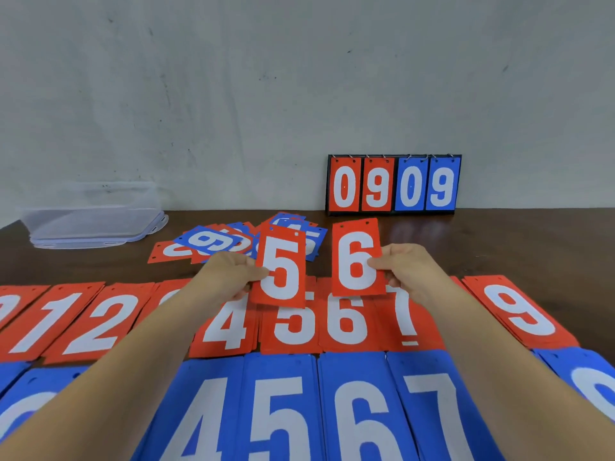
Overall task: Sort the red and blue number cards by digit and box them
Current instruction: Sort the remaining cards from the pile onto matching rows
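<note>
Left hand (229, 274) pinched a red 5 card (281, 267), right hand (404, 267) pinched a red 6 card (357, 257). Both were held upright over the matching red piles (319, 324), presumably to check digits before dropping.

this is looking like a plain indoor workroom; what kind of building it is in cannot be told. a dark brown wooden table (532, 241) is standing right against a pale grey painted wall (233, 78) that is showing scuffs and small dark marks. a small flip scoreboard (394, 184) reading 0909 is standing at the table's far edge, against the wall. a clear plastic box (93, 207) with a lid is sitting near the far left corner. red number cards (96, 321) and blue number cards (283, 410) are lying in rows along the near edge, with a loose heap (213, 241) of them lying mid-table.
</note>
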Motion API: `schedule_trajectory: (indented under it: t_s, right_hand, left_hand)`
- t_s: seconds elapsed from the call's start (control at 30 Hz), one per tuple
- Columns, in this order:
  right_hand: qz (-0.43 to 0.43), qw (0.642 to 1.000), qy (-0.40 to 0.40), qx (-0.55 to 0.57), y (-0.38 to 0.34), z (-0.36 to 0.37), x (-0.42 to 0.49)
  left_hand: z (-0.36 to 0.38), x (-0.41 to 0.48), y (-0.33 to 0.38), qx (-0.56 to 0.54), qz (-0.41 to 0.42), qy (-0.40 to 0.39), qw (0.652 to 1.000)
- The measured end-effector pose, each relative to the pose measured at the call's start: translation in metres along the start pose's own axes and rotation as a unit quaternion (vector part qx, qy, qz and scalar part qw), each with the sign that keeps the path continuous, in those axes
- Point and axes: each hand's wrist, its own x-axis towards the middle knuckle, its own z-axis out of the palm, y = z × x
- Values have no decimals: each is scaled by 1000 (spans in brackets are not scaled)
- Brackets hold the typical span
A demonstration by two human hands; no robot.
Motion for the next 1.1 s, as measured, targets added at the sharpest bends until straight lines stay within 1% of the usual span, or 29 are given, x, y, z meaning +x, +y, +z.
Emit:
schedule_trajectory:
  t_s: [0.07,0.13,0.23,0.33,0.4,0.53,0.67,0.8,0.9,1.0,1.1]
  right_hand:
    - [0,1000,-15,-5,5,-4,-10]
    - [0,1000,-20,-10,12,-6,-20]
    - [-9,999,-20,-24,18,-3,-36]
    - [-18,999,-11,-45,23,6,-44]
    - [-32,995,20,-97,26,13,-46]
    - [-65,968,65,-235,29,23,-56]
    - [-84,941,98,-314,33,31,-59]
    - [-86,926,115,-348,38,36,-59]
    - [-121,914,117,-369,39,36,-60]
    - [-162,915,106,-353,36,39,-61]
    - [-186,920,97,-332,32,45,-62]
  left_hand:
    - [-1,-4,-5,15,-12,-34,999]
    - [-2,-8,-10,6,-23,-54,998]
    - [2,-13,-15,23,-17,-60,998]
    - [11,-17,-18,65,7,-31,997]
    - [18,-17,-22,89,26,-4,996]
    - [30,-21,-27,210,69,22,975]
    - [37,-21,-33,292,75,49,952]
    - [38,-24,-34,325,88,65,939]
    - [38,-24,-37,317,111,80,939]
    - [39,-29,-38,320,140,98,932]
    - [39,-31,-35,308,159,100,933]
